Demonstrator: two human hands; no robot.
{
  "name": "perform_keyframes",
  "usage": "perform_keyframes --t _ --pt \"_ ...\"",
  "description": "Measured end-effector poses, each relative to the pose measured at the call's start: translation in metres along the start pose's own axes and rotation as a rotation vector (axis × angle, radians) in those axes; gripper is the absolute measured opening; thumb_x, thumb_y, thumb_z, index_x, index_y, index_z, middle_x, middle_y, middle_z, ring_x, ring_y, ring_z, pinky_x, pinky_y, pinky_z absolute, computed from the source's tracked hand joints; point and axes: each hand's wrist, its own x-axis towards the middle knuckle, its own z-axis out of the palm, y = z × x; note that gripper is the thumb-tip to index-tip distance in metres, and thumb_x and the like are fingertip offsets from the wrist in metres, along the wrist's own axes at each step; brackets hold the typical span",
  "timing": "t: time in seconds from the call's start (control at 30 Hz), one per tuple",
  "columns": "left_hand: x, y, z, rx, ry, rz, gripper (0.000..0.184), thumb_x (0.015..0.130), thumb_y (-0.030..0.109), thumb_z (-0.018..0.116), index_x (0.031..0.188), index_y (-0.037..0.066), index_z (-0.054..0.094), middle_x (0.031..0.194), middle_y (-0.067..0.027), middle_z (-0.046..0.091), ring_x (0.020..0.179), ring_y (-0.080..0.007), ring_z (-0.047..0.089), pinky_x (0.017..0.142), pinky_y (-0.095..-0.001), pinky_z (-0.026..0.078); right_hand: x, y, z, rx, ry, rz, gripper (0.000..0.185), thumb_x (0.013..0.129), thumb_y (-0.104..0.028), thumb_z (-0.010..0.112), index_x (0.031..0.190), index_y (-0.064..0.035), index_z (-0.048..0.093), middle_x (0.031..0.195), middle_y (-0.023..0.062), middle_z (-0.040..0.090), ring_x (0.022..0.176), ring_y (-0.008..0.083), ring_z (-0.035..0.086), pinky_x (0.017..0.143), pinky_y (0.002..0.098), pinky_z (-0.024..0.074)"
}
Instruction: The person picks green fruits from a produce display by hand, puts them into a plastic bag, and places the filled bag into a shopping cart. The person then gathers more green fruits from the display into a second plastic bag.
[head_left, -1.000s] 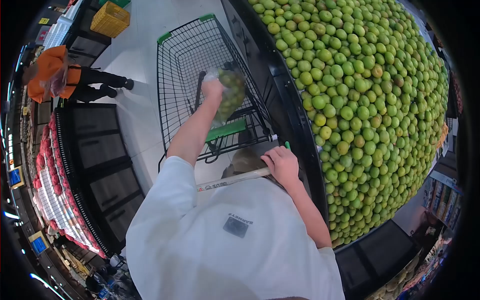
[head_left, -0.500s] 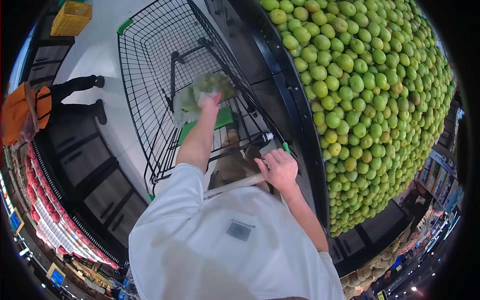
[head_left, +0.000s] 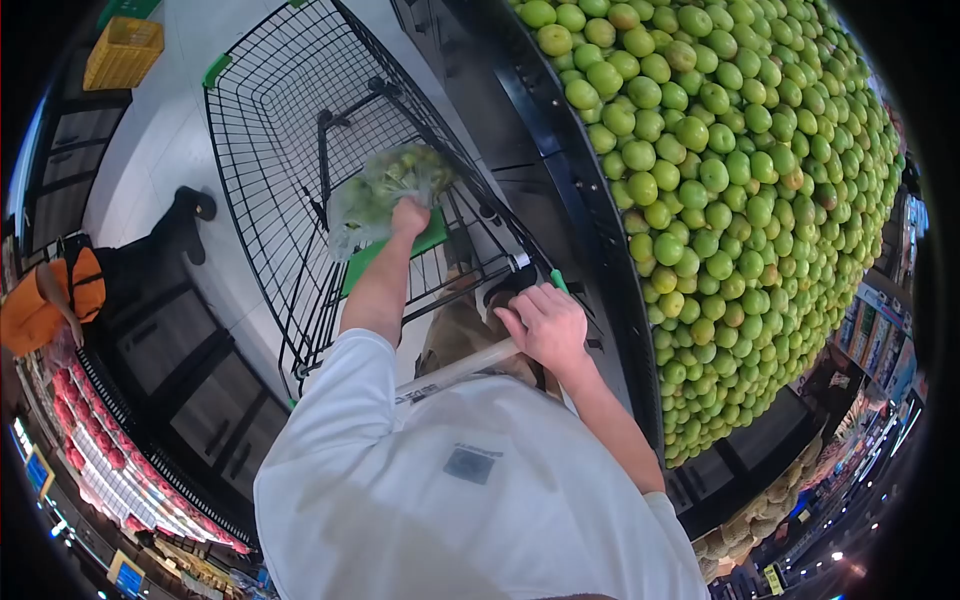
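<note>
My left hand reaches into the shopping cart, its fingers closed on the gathered top of a clear plastic bag. Green round fruit shows through the plastic; whether there is one bag or two I cannot tell. Beneath the bag lies a green panel of the cart. Close to my body, my right hand is wrapped round the right end of the cart's pale handle.
On the right rises a large heap of green fruit on a black display stand. At the left a person in an orange top stands by a display of red fruit. A yellow crate sits at the upper left.
The cart and bag have shifted slightly left in view. My left hand stays on the bag, lower and a little left. The person in orange has moved down in view.
</note>
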Motion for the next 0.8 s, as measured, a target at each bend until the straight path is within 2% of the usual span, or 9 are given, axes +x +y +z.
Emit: perform_keyframes --t 0.13,0.27,0.43,0.5,0.6,0.67,0.7,0.77,0.8 --pt "-0.009 0.003 -0.017 0.138 -0.090 0.064 0.042 0.083 0.022 0.063 0.117 -0.001 0.064 0.118 -0.0286 0.066 0.114 -0.0423 0.063 0.100 -0.0464 0.050 0.006 -0.001 0.000 -0.018 -0.008 -0.001 0.026 0.078 -0.024 0.079 0.071 -0.0098 0.058 0.070 0.0034 0.053 0.067 0.0228 0.057 0.059 0.0358 0.0473" --pt "-0.038 0.005 -0.050 0.109 -0.112 0.172 0.050 0.084 0.027 0.068 0.123 -0.003 0.062 0.116 -0.0280 0.067 0.111 -0.0416 0.065 0.099 -0.0453 0.051 0.014 -0.002 0.000 -0.044 0.014 -0.008 0.026 0.080 -0.024 0.077 0.069 -0.0101 0.057 0.069 0.0038 0.053 0.067 0.0225 0.058 0.060 0.0353 0.0485" --pt "-0.158 0.022 -0.128 -0.260 -0.232 0.439 0.054 0.094 0.036 0.065 0.128 -0.006 0.060 0.112 -0.0240 0.070 0.106 -0.0338 0.069 0.094 -0.0422 0.052 0.021 0.000 0.003 -0.074 0.062 -0.026 0.024 0.082 -0.022 0.074 0.069 -0.0108 0.057 0.069 0.0041 0.054 0.068 0.0224 0.059 0.062 0.0353 0.0500" --pt "-0.212 0.036 -0.157 -0.140 -0.294 0.445 0.052 0.097 0.034 0.064 0.130 -0.004 0.058 0.117 -0.0224 0.068 0.111 -0.0316 0.066 0.098 -0.0365 0.050 0.023 -0.001 0.003 -0.089 0.080 -0.026 0.023 0.082 -0.022 0.074 0.069 -0.0109 0.058 0.070 0.0040 0.054 0.068 0.0223 0.060 0.063 0.0351 0.0507" --pt "-0.267 0.037 -0.172 -0.043 -0.219 0.600 0.054 0.094 0.037 0.067 0.133 0.000 0.057 0.127 -0.0234 0.062 0.119 -0.0340 0.060 0.103 -0.0395 0.046 0.029 0.000 0.003 -0.100 0.099 -0.044 0.023 0.082 -0.023 0.073 0.068 -0.0109 0.059 0.070 0.0033 0.056 0.071 0.0219 0.062 0.065 0.0343 0.0527" --pt "-0.300 0.047 -0.181 0.262 -0.007 0.807 0.063 0.090 0.046 0.067 0.135 0.003 0.055 0.134 -0.0228 0.056 0.123 -0.0360 0.055 0.104 -0.0440 0.043 0.031 0.000 0.005 -0.116 0.119 -0.039 0.023 0.082 -0.023 0.073 0.068 -0.0109 0.059 0.071 0.0032 0.057 0.071 0.0218 0.062 0.065 0.0344 0.0528" --pt "-0.302 0.048 -0.177 0.262 -0.003 0.828 0.063 0.090 0.046 0.067 0.135 0.003 0.055 0.134 -0.0228 0.056 0.123 -0.0360 0.055 0.104 -0.0440 0.043 0.033 0.001 0.006 -0.117 0.119 -0.047 0.023 0.082 -0.023 0.073 0.067 -0.0108 0.059 0.071 0.0031 0.058 0.071 0.0217 0.062 0.066 0.0345 0.0530" --pt "-0.294 0.042 -0.166 0.390 0.202 0.861 0.052 0.084 0.038 0.075 0.124 0.006 0.061 0.129 -0.0166 0.060 0.111 -0.0332 0.061 0.092 -0.0417 0.050 0.036 0.002 0.008 -0.124 0.128 -0.032 0.023 0.082 -0.024 0.072 0.068 -0.0105 0.060 0.072 0.0032 0.059 0.073 0.0219 0.063 0.066 0.0349 0.0535" --pt "-0.286 0.034 -0.158 0.391 0.209 0.877 0.052 0.084 0.038 0.075 0.124 0.006 0.061 0.129 -0.0166 0.060 0.111 -0.0332 0.061 0.092 -0.0417 0.050 0.038 0.003 0.009 -0.126 0.118 -0.032 0.023 0.083 -0.024 0.072 0.068 -0.0106 0.060 0.072 0.0033 0.059 0.073 0.0218 0.064 0.067 0.0350 0.0537"
